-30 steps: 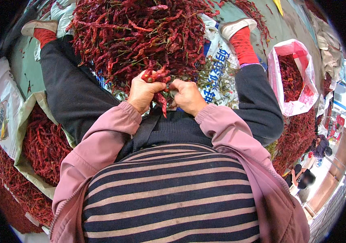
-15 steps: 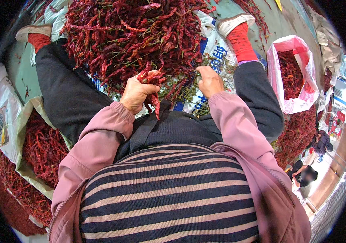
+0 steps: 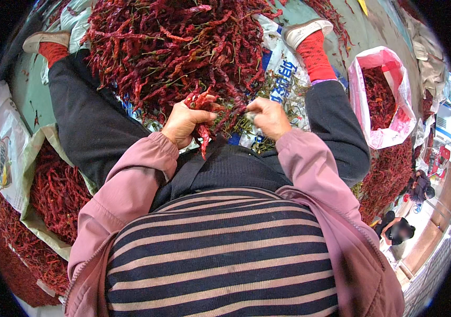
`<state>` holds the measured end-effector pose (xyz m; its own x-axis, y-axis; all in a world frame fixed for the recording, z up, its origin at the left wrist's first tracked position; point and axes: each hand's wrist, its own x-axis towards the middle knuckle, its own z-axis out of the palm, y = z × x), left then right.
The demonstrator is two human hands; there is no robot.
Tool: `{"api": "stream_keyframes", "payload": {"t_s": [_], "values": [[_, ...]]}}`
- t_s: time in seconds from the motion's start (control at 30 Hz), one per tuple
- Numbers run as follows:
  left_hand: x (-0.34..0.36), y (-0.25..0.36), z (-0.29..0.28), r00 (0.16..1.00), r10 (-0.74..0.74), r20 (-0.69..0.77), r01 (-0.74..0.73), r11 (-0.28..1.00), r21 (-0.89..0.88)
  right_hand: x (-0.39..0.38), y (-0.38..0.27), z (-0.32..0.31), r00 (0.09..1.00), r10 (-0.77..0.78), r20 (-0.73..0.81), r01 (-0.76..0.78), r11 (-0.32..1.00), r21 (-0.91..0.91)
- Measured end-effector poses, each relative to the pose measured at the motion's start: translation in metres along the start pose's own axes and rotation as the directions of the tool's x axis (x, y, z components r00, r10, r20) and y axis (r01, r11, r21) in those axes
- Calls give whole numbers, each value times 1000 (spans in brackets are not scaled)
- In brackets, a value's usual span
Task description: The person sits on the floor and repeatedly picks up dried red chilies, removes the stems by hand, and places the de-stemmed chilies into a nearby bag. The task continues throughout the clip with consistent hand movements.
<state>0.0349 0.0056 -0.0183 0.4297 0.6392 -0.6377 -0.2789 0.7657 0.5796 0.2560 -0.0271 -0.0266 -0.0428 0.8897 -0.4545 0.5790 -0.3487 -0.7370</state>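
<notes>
The left hand (image 3: 183, 124), forearm bent inward over the lap, has its fingers curled tight around a bunch of dried red chillies (image 3: 200, 105) at the near edge of the chilli heap (image 3: 172, 47). The right hand (image 3: 269, 117), just beside it, pinches something small, too blurred to identify.

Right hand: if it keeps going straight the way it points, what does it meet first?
Likely the green stem scraps on the sack just ahead of the right hand, then the red chili pile; depth is unclear.
</notes>
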Motion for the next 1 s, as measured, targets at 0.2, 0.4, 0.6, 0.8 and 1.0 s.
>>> {"api": "stream_keyframes", "payload": {"t_s": [0.2,0.4,0.6,0.8,1.0], "values": [[-9,2,3,994,15,106,-5,995,-98,-14,-31,34,995,-11,96,-8,979,202],[-20,1,10,991,59,123,-88,966,244,-11,-28,40,964,175,201,-227,936,271],[-34,8,25,981,163,100,-180,966,188,-7,4,36,906,421,-45,-411,900,145],[-58,58,-10,977,211,17,-210,977,-42,-21,40,24,987,-137,-84,62,805,-590],[-150,137,-70,803,487,-343,-430,872,232,13,25,17,961,-275,25,214,685,-696]]}}
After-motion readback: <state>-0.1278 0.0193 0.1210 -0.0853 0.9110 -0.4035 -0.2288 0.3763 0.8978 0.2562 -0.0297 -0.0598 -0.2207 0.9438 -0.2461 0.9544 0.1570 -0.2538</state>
